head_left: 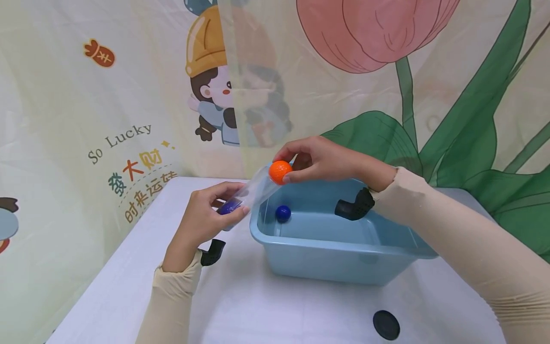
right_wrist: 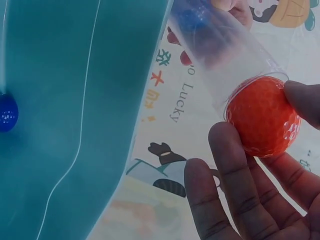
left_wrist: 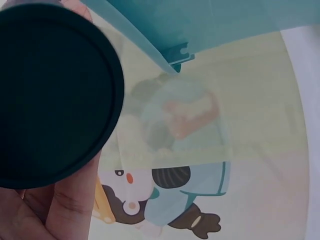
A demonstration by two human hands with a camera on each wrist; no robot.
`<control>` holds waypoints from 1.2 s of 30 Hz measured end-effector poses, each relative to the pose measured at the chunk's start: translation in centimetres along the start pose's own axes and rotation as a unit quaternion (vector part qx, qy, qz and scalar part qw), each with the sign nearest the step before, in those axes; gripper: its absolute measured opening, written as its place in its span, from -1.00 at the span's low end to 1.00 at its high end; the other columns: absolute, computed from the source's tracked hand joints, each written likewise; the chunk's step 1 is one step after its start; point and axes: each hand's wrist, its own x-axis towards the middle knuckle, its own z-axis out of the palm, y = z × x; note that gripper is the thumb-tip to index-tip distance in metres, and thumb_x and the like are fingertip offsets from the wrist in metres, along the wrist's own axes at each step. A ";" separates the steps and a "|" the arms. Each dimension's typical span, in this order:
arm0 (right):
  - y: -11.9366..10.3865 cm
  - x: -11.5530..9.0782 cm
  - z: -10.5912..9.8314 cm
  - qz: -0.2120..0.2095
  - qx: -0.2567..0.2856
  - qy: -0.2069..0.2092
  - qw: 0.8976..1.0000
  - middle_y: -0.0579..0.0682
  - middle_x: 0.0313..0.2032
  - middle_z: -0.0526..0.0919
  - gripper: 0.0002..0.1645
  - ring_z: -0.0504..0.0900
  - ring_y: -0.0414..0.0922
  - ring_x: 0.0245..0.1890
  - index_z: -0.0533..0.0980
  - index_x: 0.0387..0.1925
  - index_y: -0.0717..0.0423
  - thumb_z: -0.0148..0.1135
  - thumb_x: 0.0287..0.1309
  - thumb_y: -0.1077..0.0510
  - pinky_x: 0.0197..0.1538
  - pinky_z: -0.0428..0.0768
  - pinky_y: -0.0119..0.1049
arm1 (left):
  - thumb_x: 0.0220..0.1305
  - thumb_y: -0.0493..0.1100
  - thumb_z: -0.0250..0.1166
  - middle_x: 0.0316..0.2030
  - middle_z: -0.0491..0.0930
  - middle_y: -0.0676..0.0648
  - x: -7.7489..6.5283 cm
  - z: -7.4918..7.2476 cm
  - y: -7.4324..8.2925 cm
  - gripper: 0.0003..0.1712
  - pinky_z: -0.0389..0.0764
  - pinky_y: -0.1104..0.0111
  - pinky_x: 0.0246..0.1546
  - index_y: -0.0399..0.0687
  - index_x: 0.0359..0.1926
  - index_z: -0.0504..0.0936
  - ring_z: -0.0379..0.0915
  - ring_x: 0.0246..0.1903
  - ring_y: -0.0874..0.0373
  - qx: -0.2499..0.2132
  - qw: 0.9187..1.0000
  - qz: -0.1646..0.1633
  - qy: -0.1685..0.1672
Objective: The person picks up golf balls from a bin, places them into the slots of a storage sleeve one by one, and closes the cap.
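My left hand (head_left: 208,210) grips a clear plastic tube (head_left: 258,188) that tilts up to the right. Inside its lower part lies a blue ball (head_left: 229,206). In the left wrist view the tube's dark round end (left_wrist: 55,95) fills the left side, with fingers below it. My right hand (head_left: 322,157) pinches an orange golf ball (head_left: 280,172) at the tube's open mouth. In the right wrist view the dimpled orange ball (right_wrist: 262,117) sits against the rim, thumb on one side and fingers on the other.
A light blue plastic basin (head_left: 326,263) stands on the white table (head_left: 240,306), just right of the tube. Another blue ball (head_left: 283,213) lies inside it at the left. A black round lid (head_left: 386,325) rests near the table's front edge. A printed curtain (head_left: 142,86) hangs behind.
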 end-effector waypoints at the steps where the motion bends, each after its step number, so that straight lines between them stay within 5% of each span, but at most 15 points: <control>1: 0.0 0.0 0.0 -0.003 -0.002 0.000 1.000 0.11 -0.03 0.77 -0.60 0.82 0.03 -0.16 0.63 0.17 0.33 0.43 0.35 0.30 0.04 0.77 -0.23 | 0.26 -0.18 0.54 -0.06 0.80 -0.20 0.0 0.0 0.0 -0.57 0.75 0.30 -0.19 -0.21 0.13 0.79 0.72 -0.29 0.01 0.001 1.000 0.000 0.000; 19: -0.1 -0.1 0.1 -0.010 0.010 -0.009 1.000 0.14 0.01 0.76 -0.54 0.84 0.02 -0.10 0.60 0.22 0.35 0.46 0.33 0.32 0.07 0.77 -0.20 | 0.24 -0.18 0.56 -0.06 0.80 -0.20 0.1 0.1 0.1 -0.57 0.75 0.27 -0.19 -0.20 0.12 0.79 0.73 -0.28 0.00 0.012 1.000 0.005 0.006; 36: 1.9 0.0 0.5 0.034 -0.003 -0.007 0.999 0.26 0.11 0.70 -0.46 0.75 0.18 0.15 0.55 0.31 0.35 0.45 0.36 0.30 0.20 0.73 -0.06 | 0.22 -0.16 0.57 -0.09 0.82 -0.12 0.0 0.1 0.2 -0.59 0.72 0.31 -0.16 -0.14 0.09 0.82 0.70 -0.26 0.05 0.016 1.000 0.019 0.020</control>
